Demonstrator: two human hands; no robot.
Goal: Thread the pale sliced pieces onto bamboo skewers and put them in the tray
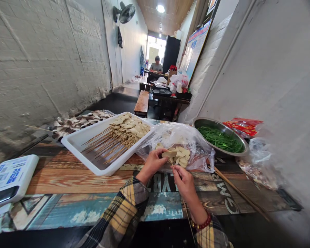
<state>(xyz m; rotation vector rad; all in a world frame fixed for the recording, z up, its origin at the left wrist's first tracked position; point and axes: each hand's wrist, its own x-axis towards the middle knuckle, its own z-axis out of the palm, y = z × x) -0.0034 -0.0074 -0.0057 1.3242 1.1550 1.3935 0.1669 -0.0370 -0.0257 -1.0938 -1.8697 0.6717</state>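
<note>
A person sits or stands at a wooden-looking table [93, 182] and works with two hands. The left hand [153, 163] pinches a pale slice [168, 154] between the thumb and fingers. The right hand [184, 181] has its fingers closed on a thin stick [172, 163], and the stick's top end meets the slice; how far it goes in is too small to tell. The slice is up over the near edge of a clear plastic bag [158, 136], and more pale slices [183, 156] lie in a heap there. To the left is a white tray [98, 171] with lots of filled sticks [134, 128] side by side, their bare ends pointing toward the near left. To the right, a round metal bowl [244, 154] holds long green stalks [220, 139]. Some loose sticks [243, 193] lie on the table, near the bowl.
</note>
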